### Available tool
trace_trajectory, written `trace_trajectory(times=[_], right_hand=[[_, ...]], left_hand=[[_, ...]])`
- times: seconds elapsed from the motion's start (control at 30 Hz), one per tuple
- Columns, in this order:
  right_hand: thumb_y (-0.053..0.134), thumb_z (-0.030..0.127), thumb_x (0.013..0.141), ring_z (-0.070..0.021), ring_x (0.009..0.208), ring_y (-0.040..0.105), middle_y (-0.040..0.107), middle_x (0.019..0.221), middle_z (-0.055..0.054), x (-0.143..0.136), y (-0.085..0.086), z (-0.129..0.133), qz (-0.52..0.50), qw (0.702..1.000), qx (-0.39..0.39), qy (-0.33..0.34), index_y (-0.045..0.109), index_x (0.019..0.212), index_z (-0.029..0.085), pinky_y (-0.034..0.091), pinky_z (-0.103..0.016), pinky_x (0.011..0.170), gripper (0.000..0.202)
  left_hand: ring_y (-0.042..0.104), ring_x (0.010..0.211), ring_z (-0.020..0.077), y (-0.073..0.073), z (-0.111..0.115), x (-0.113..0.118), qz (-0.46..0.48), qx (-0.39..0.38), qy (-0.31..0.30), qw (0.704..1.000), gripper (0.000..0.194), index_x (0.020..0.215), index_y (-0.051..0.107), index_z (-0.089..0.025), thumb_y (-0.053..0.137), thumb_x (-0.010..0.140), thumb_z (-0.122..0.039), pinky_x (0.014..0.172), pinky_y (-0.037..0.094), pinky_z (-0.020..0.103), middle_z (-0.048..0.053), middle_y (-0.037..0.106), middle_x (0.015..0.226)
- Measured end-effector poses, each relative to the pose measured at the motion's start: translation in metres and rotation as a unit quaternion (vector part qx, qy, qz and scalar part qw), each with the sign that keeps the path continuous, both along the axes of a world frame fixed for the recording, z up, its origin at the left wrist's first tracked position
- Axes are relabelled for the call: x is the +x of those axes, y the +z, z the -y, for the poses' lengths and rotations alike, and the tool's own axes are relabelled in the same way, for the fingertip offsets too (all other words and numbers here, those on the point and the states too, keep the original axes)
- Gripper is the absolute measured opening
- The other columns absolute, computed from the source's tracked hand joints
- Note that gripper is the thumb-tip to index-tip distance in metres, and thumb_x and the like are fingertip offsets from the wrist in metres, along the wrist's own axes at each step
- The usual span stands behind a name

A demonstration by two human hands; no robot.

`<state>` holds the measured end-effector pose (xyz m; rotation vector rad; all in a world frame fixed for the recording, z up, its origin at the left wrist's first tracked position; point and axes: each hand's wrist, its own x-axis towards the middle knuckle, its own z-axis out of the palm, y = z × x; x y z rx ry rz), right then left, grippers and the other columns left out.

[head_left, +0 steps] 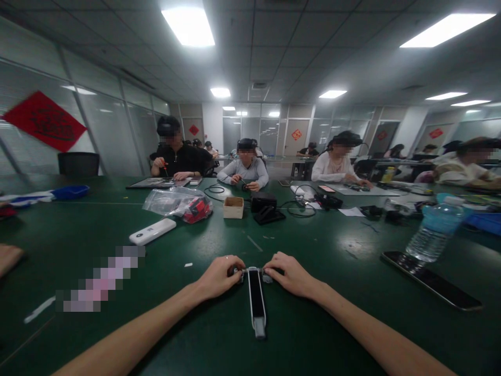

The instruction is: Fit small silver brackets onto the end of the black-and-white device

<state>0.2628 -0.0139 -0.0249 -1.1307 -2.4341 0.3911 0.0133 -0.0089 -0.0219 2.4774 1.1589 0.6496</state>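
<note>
A long narrow device with a black face and light rim (257,297) lies on the green table, its grey end toward me. Small parts stick out on both sides of its far end. My left hand (221,277) is closed with curled fingers round the small dark and grey part on the left. My right hand (289,274) has its fingers bent together on the small part at the right side. The fingers partly hide both parts, so their exact shape cannot be made out.
Beyond my hands stand a small box (234,208) and black items (264,201). To the left lie a white device (152,231) and a plastic bag (172,202). A phone (434,282) and water bottle (434,230) are at right. Another person's hand (8,258) shows at the left edge.
</note>
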Motion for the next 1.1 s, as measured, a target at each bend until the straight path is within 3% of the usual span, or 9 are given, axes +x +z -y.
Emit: trace_trajectory(times=[0.37, 1.1], right_hand=[[0.052, 0.035, 0.088, -0.0163, 0.077, 0.052, 0.06, 0.082, -0.004, 0.0007, -0.0025, -0.0017, -0.026, 0.999, 0.019, -0.003, 0.067, 0.093, 0.019, 0.043, -0.03, 0.068, 0.022], [0.053, 0.037, 0.087, -0.0152, 0.075, 0.052, 0.06, 0.081, -0.003, -0.0003, -0.0015, -0.0012, -0.034, 0.999, 0.004, -0.022, 0.064, 0.092, 0.019, 0.042, -0.029, 0.068, 0.022]], left_hand=[[0.053, 0.066, 0.012, 0.005, 0.0021, 0.0021, -0.011, -0.006, 0.004, 1.0, 0.02, 0.094, 0.064, -0.018, 0.052, 0.078, -0.016, 0.063, 0.041, 0.021, -0.001, 0.061, 0.079], [0.054, 0.068, 0.0133, 0.0076, 0.003, 0.0031, -0.012, -0.019, 0.009, 1.0, 0.019, 0.093, 0.064, -0.017, 0.051, 0.08, -0.02, 0.063, 0.041, 0.022, 0.001, 0.063, 0.08]])
